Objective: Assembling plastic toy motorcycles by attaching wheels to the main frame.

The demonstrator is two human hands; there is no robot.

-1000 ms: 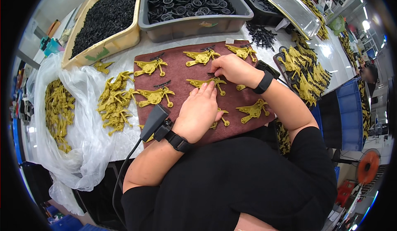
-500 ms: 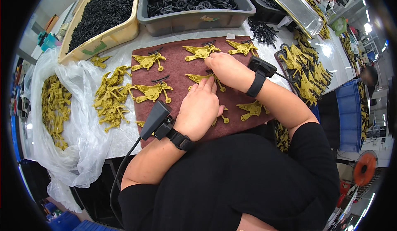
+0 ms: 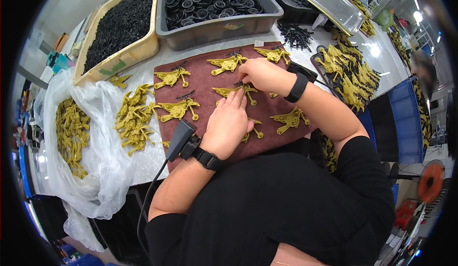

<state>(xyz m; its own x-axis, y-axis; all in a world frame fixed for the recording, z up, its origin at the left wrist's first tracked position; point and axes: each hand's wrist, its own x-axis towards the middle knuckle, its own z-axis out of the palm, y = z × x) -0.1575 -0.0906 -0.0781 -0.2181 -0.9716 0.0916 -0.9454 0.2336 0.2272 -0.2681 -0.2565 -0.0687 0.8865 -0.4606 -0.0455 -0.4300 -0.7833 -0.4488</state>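
Several yellow plastic toy-vehicle frames (image 3: 227, 65) lie in rows on a brown cloth mat (image 3: 200, 82), most with a thin black bar at the upper end. My left hand (image 3: 228, 123) is open, its straight fingers resting flat on the centre yellow frame (image 3: 222, 92). Just above it, my right hand (image 3: 265, 77) is closed in a pinch at a small black bar (image 3: 237, 84) on that same frame. The fingertips partly hide the grip. Another frame (image 3: 292, 119) lies to the right, below my right forearm.
A cream bin of small black parts (image 3: 81, 78) and a grey bin of black wheels (image 3: 217, 36) stand behind the mat. Loose yellow frames (image 3: 133, 118) and a clear plastic bag (image 3: 102, 170) lie left. Frames with black parts (image 3: 350, 70) are piled right, near loose black bars (image 3: 295, 36).
The view has shifted slightly. My right fingers have moved a little so that the black bar on the centre frame now shows. My left hand stays on that frame.
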